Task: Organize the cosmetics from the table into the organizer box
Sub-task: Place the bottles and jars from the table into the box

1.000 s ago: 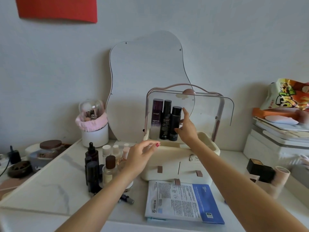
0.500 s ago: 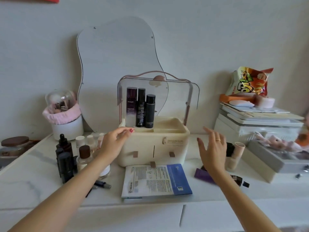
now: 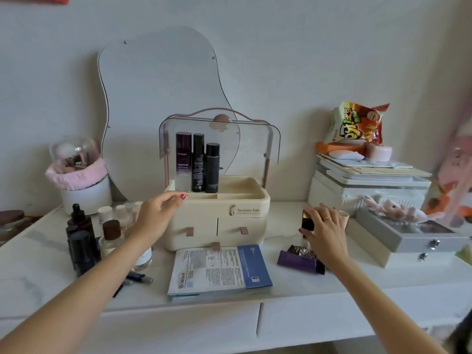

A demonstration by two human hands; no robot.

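Observation:
The cream organizer box (image 3: 242, 200) stands mid-table with its clear lid raised. Three tall dark bottles (image 3: 198, 166) stand in its back left compartment. My left hand (image 3: 155, 218) rests at the box's left front corner, fingers loosely curled, holding nothing. My right hand (image 3: 324, 228) is right of the box, fingers wrapped over a small black and gold cosmetic box (image 3: 307, 222) that stands on the table. A peach tube (image 3: 343, 218) peeks out behind that hand. A purple tube (image 3: 297, 261) and a dark sachet (image 3: 300, 250) lie just in front of it.
Dark dropper bottles (image 3: 80, 241) and small white-capped bottles (image 3: 112, 214) crowd the table's left. A sheet-mask packet (image 3: 217, 272) lies before the organizer. A brush holder (image 3: 84, 192) and wavy mirror (image 3: 163, 98) stand behind. Stacked boxes (image 3: 370, 185), a snack bag (image 3: 355, 123) and a grey drawer case (image 3: 413, 233) fill the right.
My right hand left the bottles in the organizer, swung right and down, and closed over the small black and gold box. My left hand stayed by the organizer's left corner.

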